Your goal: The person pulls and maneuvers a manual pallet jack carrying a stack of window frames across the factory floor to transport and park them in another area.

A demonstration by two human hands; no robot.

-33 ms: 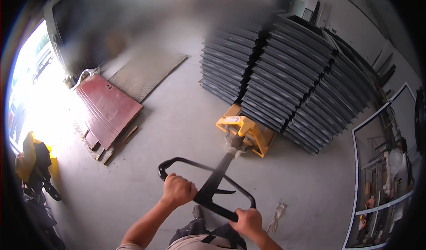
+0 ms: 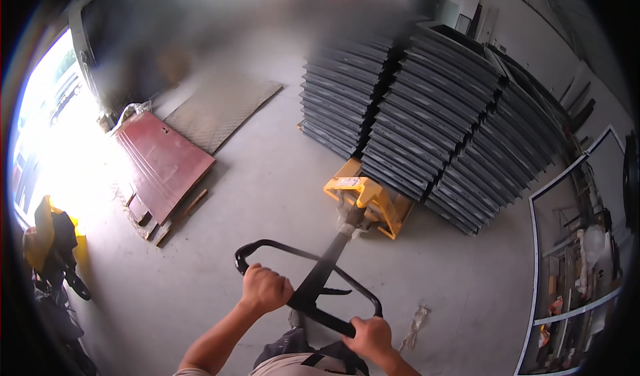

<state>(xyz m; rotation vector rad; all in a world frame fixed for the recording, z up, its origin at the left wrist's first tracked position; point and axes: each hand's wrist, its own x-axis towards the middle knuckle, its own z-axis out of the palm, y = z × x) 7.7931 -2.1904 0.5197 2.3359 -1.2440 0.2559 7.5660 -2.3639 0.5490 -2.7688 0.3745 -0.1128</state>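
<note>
A black loop handle [image 2: 313,264] belongs to a yellow pallet truck [image 2: 370,193] that stands in front of me. My left hand [image 2: 265,288] is wrapped round the left side of the loop. Round its lower right corner, my right hand [image 2: 370,337] is closed too. A small lever [image 2: 335,291] sticks out inside the loop, and neither hand touches it. Beyond the yellow frame rises a tall load of dark grey metal frames [image 2: 427,123], stacked in several columns. The truck's forks are hidden beneath it.
Reddish door panels [image 2: 163,163] lie on wood at the left, beside a textured sheet [image 2: 223,113]. A bright doorway [image 2: 53,129] opens at far left, near a yellow and black bundle [image 2: 53,243]. A glazed frame [image 2: 533,296] stands right; crumpled plastic [image 2: 417,324] lies on the floor.
The handle and both my hands have shifted very slightly to the left. The stack and the yellow truck body look almost unmoved.
</note>
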